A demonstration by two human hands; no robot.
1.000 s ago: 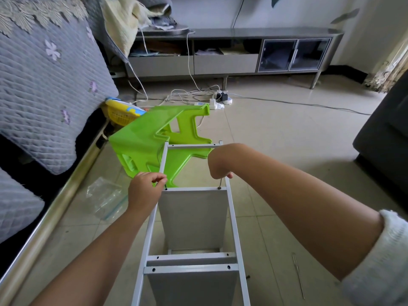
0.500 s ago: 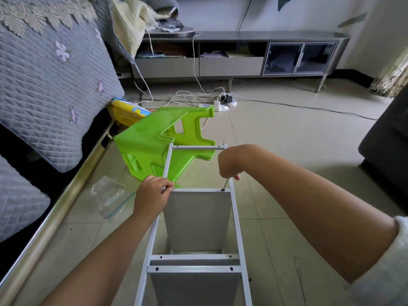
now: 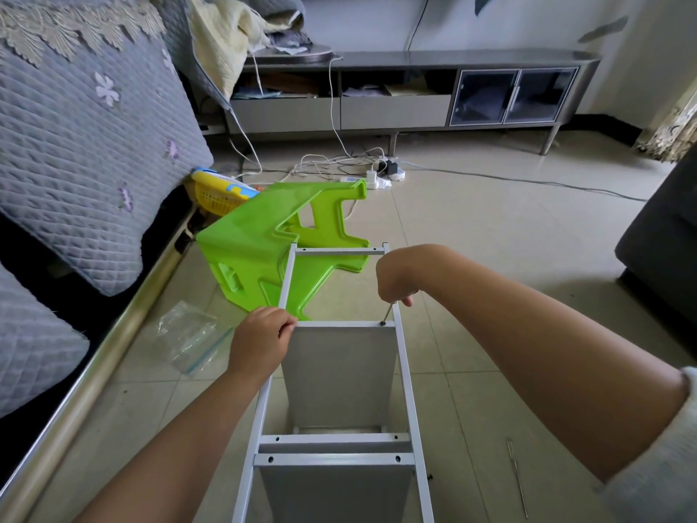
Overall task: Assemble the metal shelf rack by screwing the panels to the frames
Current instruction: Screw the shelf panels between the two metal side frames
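A single wide-angle camera, worn on the person's head, looks forward and steeply down over both forearms, so the left hand (image 3: 260, 343) and right hand (image 3: 396, 275) sit close below the lens near the middle of the picture, over the white frame (image 3: 409, 383). Past them the view runs across the tiled floor (image 3: 490, 228) to the long low cabinet (image 3: 396, 107) against the far wall, with the quilted sofa (image 3: 86, 145) bending along the left edge. No second view shares the scene.
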